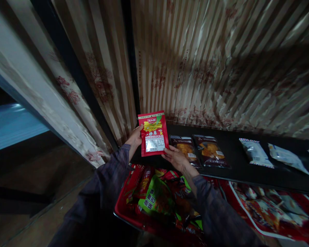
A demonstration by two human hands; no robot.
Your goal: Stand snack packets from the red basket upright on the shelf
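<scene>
A red snack packet with a yellow food picture and a silver label patch is held upright over the near left end of the black shelf. My left hand pinches its left edge, thumb on the front. At its lower right corner my right hand grips the edge with thumb and fingers. Just right of it, two dark brown packets with golden food pictures lie on the shelf. Below my hands stands a red basket full of snack packets, a green packet on top.
Two white-and-blue packets lie farther right on the black shelf. Under it, a red bag or container holds more packets. A pleated patterned curtain hangs behind, with a dark upright post at the left corner.
</scene>
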